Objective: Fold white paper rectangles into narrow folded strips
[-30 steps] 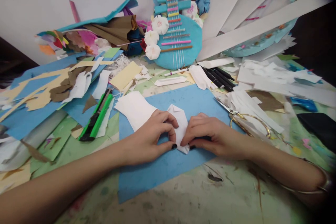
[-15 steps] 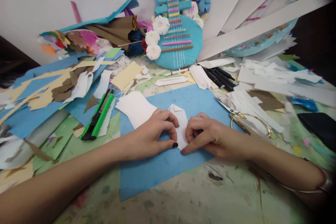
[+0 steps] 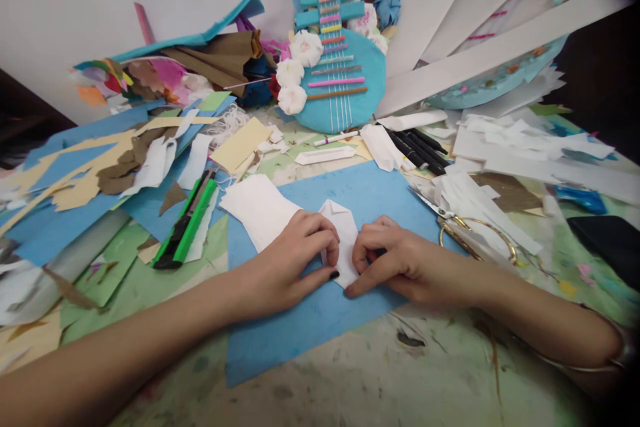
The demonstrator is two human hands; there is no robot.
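Observation:
A small folded white paper [image 3: 345, 230] lies on a blue sheet [image 3: 290, 343] between my hands, its upper corners folded in. My left hand [image 3: 295, 263] has curled fingers at the paper's left edge, with the dark-nailed thumb near its lower end. From the other side, my right hand [image 3: 405, 260] presses the lower right edge with bent fingers and a fingertip at the bottom point. Another white paper piece [image 3: 257, 210], wavy at its left end, rests beside my left hand. Gold-handled scissors [image 3: 444, 213] lie beyond my right hand.
A green and black cutter [image 3: 195, 223] lies left among paper scraps. Black pens [image 3: 417, 150] and a folded white strip [image 3: 325, 155] sit behind the blue sheet. A blue paper instrument [image 3: 357, 73] with white flowers leans against the wall. A dark flat object [image 3: 605, 247] is at right.
My left hand's fingers have shifted slightly at the paper's left edge. My right hand and the folded paper stay nearly where they were.

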